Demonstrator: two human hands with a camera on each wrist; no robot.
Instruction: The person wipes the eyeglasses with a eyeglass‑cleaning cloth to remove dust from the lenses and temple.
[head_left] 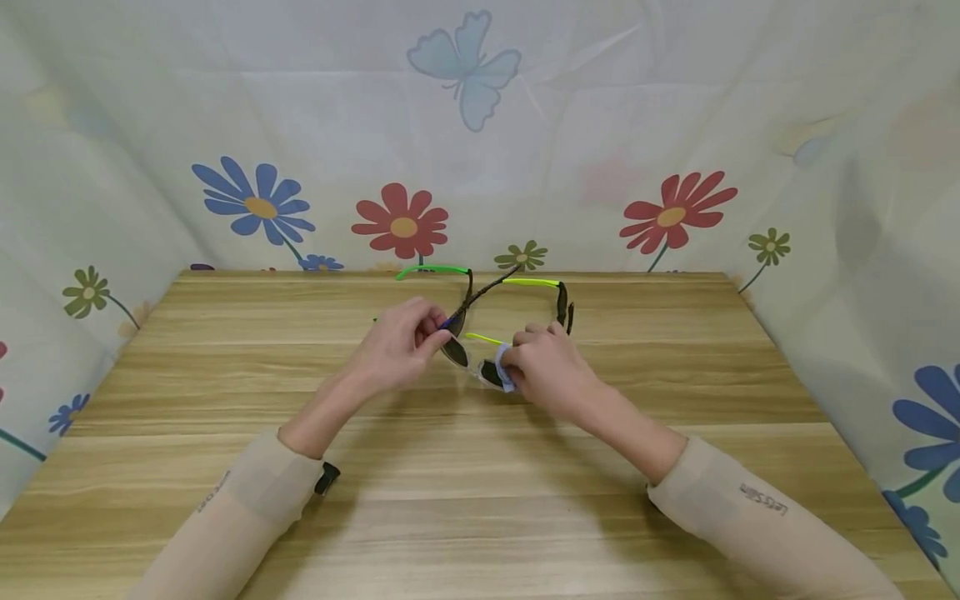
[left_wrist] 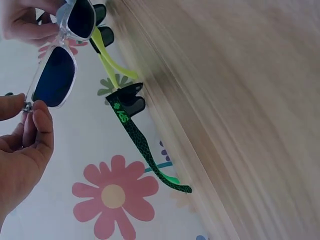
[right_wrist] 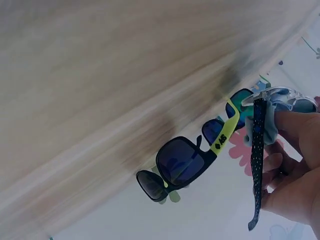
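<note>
Raised over the table are sunglasses with a clear front frame, dark lenses [left_wrist: 55, 77] and a dark speckled temple arm [right_wrist: 257, 150]. My left hand [head_left: 401, 346] pinches them at one hinge corner between thumb and fingers, as the left wrist view shows closely. At the opposite lens, my right hand [head_left: 551, 371] grips a light blue cloth [head_left: 504, 369] folded around the rim. Part of that lens is hidden by cloth and fingers.
Behind the hands, black sunglasses with yellow temples [right_wrist: 182, 160] stand on the wooden table [head_left: 480, 500]. To their left are sunglasses with a black-and-green patterned temple [left_wrist: 135, 132]. A flower-printed curtain [head_left: 315, 108] borders the table's back and sides.
</note>
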